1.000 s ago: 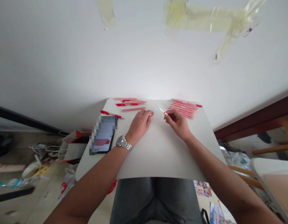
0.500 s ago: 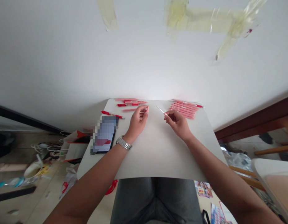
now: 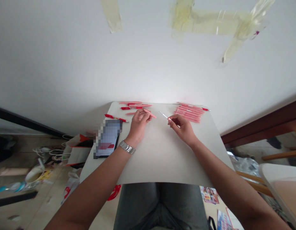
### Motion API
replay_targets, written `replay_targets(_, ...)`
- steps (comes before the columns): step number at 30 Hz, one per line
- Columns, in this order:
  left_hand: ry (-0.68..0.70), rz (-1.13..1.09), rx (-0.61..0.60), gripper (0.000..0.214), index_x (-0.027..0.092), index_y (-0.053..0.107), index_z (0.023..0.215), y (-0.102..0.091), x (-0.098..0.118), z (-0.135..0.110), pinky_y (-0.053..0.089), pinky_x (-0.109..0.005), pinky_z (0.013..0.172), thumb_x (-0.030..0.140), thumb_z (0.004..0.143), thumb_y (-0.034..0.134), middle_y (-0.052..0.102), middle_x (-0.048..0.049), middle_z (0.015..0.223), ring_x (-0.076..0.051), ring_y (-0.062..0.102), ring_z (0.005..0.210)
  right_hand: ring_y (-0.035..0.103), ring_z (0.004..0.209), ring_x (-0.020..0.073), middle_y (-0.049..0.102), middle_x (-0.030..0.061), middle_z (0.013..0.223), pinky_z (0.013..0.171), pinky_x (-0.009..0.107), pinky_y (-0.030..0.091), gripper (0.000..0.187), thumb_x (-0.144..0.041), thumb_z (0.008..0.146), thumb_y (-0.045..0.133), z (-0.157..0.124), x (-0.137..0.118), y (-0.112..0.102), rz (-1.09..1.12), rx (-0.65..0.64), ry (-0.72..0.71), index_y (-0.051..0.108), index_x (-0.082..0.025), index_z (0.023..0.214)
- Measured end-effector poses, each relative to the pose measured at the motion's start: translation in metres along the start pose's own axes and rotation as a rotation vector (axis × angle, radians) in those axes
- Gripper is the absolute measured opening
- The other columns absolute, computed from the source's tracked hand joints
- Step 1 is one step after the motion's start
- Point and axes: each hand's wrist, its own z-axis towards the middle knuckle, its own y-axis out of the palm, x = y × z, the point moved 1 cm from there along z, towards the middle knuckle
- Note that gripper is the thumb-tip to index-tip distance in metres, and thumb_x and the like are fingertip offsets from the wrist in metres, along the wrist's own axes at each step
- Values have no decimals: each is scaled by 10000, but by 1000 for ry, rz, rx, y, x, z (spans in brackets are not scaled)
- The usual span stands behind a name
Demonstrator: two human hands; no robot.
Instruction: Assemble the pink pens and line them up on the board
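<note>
In my left hand [image 3: 137, 125], which wears a metal watch [image 3: 127, 147], a short pink pen barrel [image 3: 150, 113] is pinched between the fingers, slanting down to the right. My right hand [image 3: 182, 127] grips a thin whitish pen refill [image 3: 163, 115], its tip pointing up and left toward the barrel; the two parts are apart. Just beyond my right hand lies a row of several pink pens [image 3: 189, 112]. Behind my left hand are loose pink and red pens [image 3: 135, 107], and another red pen [image 3: 116, 118] lies farther left.
A phone [image 3: 108, 137], its screen blurred out, lies at the left of the white table [image 3: 169, 159]. The table's far edge meets a white wall [image 3: 148, 64] with tape on it. Bags and a cup [image 3: 34, 174] are on the floor to the left; a white-topped stool [image 3: 279, 179] stands right.
My left hand has turned and shifted slightly left, so the pink barrel in it now shows lengthwise. My right hand stays nearly in place with the refill.
</note>
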Motion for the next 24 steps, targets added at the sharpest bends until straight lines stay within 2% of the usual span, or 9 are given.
replay_targets(4, -57, -55, 47, 264, 218, 604, 982, -5, -6, 4, 547, -318, 954, 376, 885, 792, 746, -51, 1089, -156, 732, 1006, 643, 747, 174, 725, 48, 872, 682, 318, 495, 371, -584, 999, 650, -1, 1, 0, -41, -15, -8, 682, -218, 1048)
replay_targets(12, -38, -103, 24, 270, 241, 589, 1015, -4, -5, 5, 562, -326, 958, 376, 888, 785, 734, -20, 1038, -168, 741, 1047, 563, 677, 157, 698, 27, 814, 636, 304, 445, 358, -581, 998, 633, -1, -2, 0, -158, -31, -38, 697, -229, 1004)
replay_targets(17, -57, -132, 35, 272, 235, 592, 1006, -3, -3, 4, 561, -314, 949, 348, 873, 800, 735, -22, 1021, -159, 737, 1026, 561, 676, 158, 687, 21, 804, 634, 304, 436, 332, -562, 1002, 634, -1, -1, -1, -154, -28, -38, 694, -235, 996)
replay_targets(24, -28, -63, 0, 265, 244, 591, 1015, -3, -3, 2, 567, -333, 939, 399, 899, 772, 738, -28, 1064, -172, 741, 1032, 563, 679, 156, 689, 20, 803, 642, 301, 451, 350, -575, 999, 630, -1, 0, 0, -176, -24, -36, 698, -232, 999)
